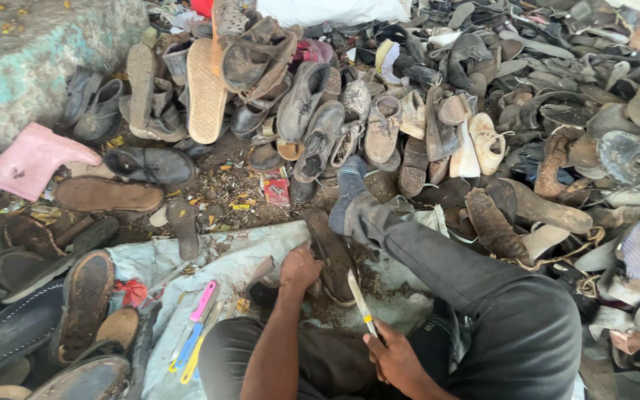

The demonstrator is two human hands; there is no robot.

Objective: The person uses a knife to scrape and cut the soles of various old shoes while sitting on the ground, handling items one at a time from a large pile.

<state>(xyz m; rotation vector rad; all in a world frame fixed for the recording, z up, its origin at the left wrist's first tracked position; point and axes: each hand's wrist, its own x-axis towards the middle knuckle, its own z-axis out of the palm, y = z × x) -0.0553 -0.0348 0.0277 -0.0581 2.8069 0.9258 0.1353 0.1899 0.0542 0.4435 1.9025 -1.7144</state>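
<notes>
- shoe (332, 255) lay sole-up at lower centre of the frame; i had the left hand (299, 268) clamped on it.
- right hand (392, 359) was closed around a knife (360, 302), blade at the sole; i judged trimming underway, needing a steady cut next.

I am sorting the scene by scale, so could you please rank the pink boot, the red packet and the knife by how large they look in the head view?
1. Pink boot, clearly the largest.
2. Knife in the right hand: long but thin, and nearer the camera, so its rank is less sure.
3. Red packet, the smallest.
</notes>
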